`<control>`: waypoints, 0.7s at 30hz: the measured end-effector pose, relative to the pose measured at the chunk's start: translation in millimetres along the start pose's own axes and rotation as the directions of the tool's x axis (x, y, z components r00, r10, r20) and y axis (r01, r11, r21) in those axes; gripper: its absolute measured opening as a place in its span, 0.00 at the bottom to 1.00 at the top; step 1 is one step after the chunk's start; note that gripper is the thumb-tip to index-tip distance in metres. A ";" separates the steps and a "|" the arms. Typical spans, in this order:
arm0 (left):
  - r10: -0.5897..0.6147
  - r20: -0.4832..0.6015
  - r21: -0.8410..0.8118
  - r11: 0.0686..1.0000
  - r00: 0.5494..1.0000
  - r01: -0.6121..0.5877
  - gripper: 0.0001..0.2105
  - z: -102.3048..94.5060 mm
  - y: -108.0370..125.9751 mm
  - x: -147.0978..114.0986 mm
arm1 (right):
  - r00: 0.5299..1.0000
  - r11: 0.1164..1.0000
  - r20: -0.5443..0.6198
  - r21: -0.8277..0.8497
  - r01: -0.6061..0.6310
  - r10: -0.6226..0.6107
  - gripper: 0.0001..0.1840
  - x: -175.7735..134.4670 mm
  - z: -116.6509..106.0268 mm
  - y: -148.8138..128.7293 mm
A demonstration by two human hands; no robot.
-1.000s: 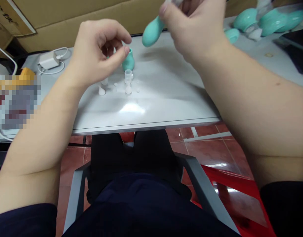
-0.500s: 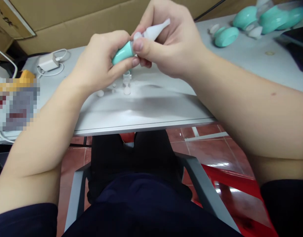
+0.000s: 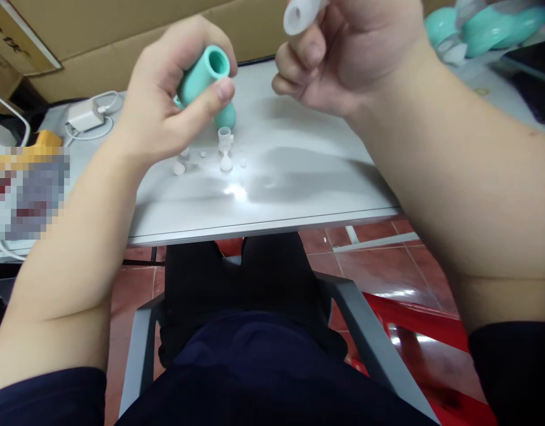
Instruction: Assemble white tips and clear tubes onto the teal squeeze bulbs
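Note:
My left hand (image 3: 174,94) is wrapped round a teal bulb (image 3: 199,77) whose round open mouth faces up and toward me. Between the thumb and fingers of my right hand (image 3: 338,65) is a translucent white nozzle (image 3: 300,15), its hollow end pointing at me. The two pieces are well apart. Just below my left hand, another teal piece (image 3: 225,117) rests on the table, partly hidden. Close by are a small clear fitting (image 3: 225,139), a white cone-shaped piece (image 3: 226,161) and a second white piece (image 3: 179,168).
Several teal bulbs (image 3: 489,32) with clear ends lie at the back right, beside a dark flat object (image 3: 536,77). A white charger (image 3: 86,113) with a cable and a yellow object (image 3: 48,142) are on the left. Cardboard (image 3: 134,26) stands along the back of the table (image 3: 263,219).
The white nozzle has come off the teal bulb. My right hand has carried it up and to the right, while my left hand has tilted the bulb so its mouth shows.

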State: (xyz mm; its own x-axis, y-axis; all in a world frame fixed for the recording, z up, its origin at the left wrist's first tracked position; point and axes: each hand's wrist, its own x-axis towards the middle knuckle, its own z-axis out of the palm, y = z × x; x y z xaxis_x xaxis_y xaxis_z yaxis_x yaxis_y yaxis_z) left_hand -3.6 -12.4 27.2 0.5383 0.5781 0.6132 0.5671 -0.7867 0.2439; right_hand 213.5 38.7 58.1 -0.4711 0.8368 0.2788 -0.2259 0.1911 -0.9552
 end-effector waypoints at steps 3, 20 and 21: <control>0.020 0.014 -0.011 1.000 1.000 -0.020 0.32 -5.7 -11.5 8.8 | 0.991 0.998 -0.120 -0.039 0.054 -0.058 0.20 15.5 -7.9 16.3; -0.434 0.181 0.245 0.889 0.883 0.387 0.15 11.2 -22.5 91.9 | 0.897 0.943 -0.344 -0.277 0.184 -0.276 0.19 54.4 -53.0 40.9; -0.428 0.190 0.249 0.892 0.884 0.378 0.15 17.8 -24.4 93.5 | 0.902 0.944 -0.338 -0.279 0.177 -0.269 0.19 53.7 -52.3 40.9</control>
State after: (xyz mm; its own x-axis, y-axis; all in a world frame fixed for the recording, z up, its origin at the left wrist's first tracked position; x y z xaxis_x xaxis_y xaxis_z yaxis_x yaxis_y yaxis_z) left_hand 44.0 64.7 65.2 0.3519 0.8885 0.2945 0.8642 -0.4292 0.2625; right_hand 223.6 118.3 28.8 -0.0756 0.8766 0.4752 -0.0593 0.4718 -0.8797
